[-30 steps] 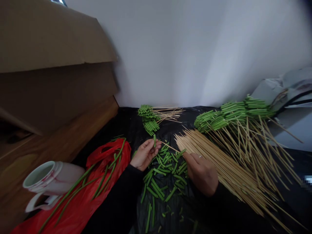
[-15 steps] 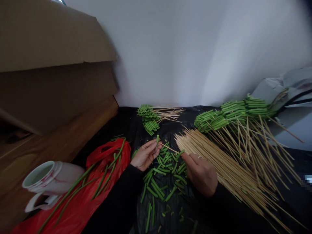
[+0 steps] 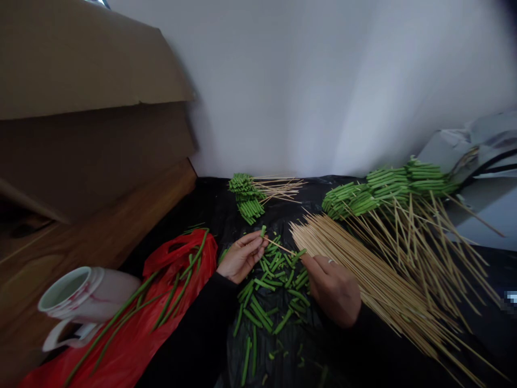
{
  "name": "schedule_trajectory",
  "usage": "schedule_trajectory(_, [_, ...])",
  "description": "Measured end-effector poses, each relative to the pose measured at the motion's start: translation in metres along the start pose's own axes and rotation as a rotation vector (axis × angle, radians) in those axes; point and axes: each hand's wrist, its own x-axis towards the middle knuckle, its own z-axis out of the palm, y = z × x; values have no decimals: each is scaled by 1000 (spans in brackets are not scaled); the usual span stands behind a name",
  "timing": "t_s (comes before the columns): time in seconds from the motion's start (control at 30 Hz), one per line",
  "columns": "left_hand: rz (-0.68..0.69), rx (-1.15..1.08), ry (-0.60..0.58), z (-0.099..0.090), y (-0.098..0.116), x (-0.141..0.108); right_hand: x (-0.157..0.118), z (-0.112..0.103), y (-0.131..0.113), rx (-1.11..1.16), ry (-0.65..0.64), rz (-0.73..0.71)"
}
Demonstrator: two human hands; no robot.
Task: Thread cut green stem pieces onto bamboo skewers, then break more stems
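Between the fingertips of my left hand (image 3: 243,255) is a short green bean piece (image 3: 263,231), held upright. A thin wooden skewer (image 3: 280,247) runs from my right hand (image 3: 334,288) to that piece, its tip at or against it. My right hand is closed round the skewer, and another green piece (image 3: 299,255) lies by its fingertips. Below and between both hands, many cut bean pieces (image 3: 260,312) are scattered on black plastic sheeting (image 3: 278,353). A large bundle of bare skewers (image 3: 375,275) lies right of my right hand.
Skewered beans lie in a small pile (image 3: 248,202) at the back and a larger pile (image 3: 388,188) at the back right. On the left are a red bag (image 3: 161,334) with long beans, a white pitcher (image 3: 97,296) and a cardboard box (image 3: 92,59). A pale wall (image 3: 283,86) stands behind.
The bean piece in my left hand shows less of its length above the fingers, and the skewer tip has shifted slightly. My right hand has hardly moved.
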Motion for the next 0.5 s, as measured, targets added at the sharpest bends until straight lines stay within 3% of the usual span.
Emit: schedule_trajectory(0.5, [79,83,52,1,-2,1,-1,-1,-1,-28,-30,-4])
